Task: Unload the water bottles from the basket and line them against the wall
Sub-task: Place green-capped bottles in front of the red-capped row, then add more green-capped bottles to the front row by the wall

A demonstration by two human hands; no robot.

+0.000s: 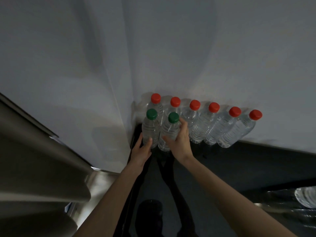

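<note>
Several clear water bottles with red caps [213,124] stand in a row on the dark floor against the white wall [222,57]. In front of the row's left end stand two green-capped bottles. My left hand [142,149] grips the left green-capped bottle [150,130] low on its body. My right hand [179,139] grips the right green-capped bottle [169,132] around its middle. Both bottles are upright, near the corner. Part of the basket [289,202] shows at the lower right edge with a bottle [306,197] inside.
A stainless steel appliance [37,159] fills the left side, next to a white side wall [68,82]. The dark floor [239,168] stretches to the right in front of the bottle row. My shadow falls on the floor below.
</note>
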